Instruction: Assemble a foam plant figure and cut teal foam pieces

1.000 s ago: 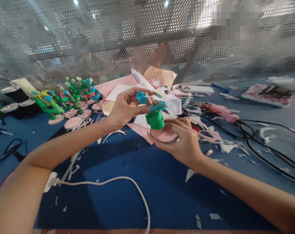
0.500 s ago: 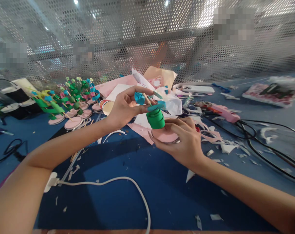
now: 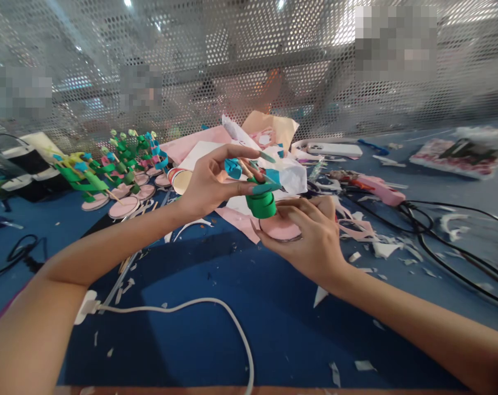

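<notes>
My left hand [image 3: 211, 184] pinches a small paper flower on a wooden stick, with a blue rolled bloom [image 3: 233, 168] at the top and a green paper coil [image 3: 261, 204] at the bottom. The thumb and fingers close around the stick while the index finger stretches out above. My right hand [image 3: 310, 241] cups a round pink disc [image 3: 278, 227] just below the green coil. The coil touches or hovers right at the disc's edge.
Several finished paper flowers on pink discs [image 3: 123, 206] stand at the left. Paper sheets [image 3: 216, 148] lie behind the hands. A pink glue gun [image 3: 376, 189] and black cables [image 3: 438, 241] lie at the right. A white cable [image 3: 199, 304] crosses the blue table [image 3: 216, 340], strewn with scraps.
The flower stick has tilted and dropped slightly, bringing the green coil closer onto the pink disc. The right hand has shifted the disc a little upward.
</notes>
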A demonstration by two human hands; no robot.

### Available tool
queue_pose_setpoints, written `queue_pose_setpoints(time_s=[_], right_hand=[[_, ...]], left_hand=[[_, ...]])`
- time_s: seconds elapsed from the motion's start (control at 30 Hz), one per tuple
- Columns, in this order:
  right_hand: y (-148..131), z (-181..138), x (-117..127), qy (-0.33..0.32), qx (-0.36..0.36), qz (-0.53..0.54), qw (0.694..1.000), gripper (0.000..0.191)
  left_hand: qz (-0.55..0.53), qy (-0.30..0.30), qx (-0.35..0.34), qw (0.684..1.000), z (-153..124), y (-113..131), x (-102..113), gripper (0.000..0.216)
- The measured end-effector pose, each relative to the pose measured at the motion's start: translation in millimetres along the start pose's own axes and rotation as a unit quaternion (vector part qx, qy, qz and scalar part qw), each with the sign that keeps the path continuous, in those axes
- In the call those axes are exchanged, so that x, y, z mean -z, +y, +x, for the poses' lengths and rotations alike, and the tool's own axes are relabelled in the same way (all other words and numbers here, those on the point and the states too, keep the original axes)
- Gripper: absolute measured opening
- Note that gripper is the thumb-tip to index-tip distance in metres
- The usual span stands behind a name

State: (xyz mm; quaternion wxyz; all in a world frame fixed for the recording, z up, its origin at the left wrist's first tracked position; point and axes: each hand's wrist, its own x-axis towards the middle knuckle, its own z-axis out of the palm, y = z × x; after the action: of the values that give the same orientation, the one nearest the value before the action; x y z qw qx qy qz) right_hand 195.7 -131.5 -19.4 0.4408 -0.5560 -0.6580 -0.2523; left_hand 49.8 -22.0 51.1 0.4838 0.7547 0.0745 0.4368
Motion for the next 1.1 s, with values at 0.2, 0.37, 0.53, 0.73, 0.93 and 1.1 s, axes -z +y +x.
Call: queue_pose_setpoints(time_s=[0.2,0.37,0.53,0.73,0.93,1.1], right_hand=[[-1,0,0,-0.004,-0.005,0.031,1.000,0.018],[0,3,-1,-0.088,-0.056,0.142,0.984,0.019],[3,3,-5,-0.145,-0.151,0.293,0.933,0.030],[4,0,-4,-0.241,-0.168,0.366,0.883,0.035],[2,4,-2,-0.303,-0.155,0.444,0.829,0.039],[3,5,-2,-0.299,-0.193,0.534,0.767,0.049]], left_hand=[[0.013,-0.009,-0.002,1.000,1,-2,3,0.044],[-0.002,-0.029,-0.007,1.000,2,-6,5,0.070],[-0.015,-0.117,0.051,0.992,1,-12,2,0.089],[-0.031,-0.146,0.142,0.979,-3,-14,-1,0.074],[-0.049,-0.111,0.131,0.984,-4,-6,-1,0.063],[-0.097,-0.143,0.133,0.976,-3,-8,0,0.073]])
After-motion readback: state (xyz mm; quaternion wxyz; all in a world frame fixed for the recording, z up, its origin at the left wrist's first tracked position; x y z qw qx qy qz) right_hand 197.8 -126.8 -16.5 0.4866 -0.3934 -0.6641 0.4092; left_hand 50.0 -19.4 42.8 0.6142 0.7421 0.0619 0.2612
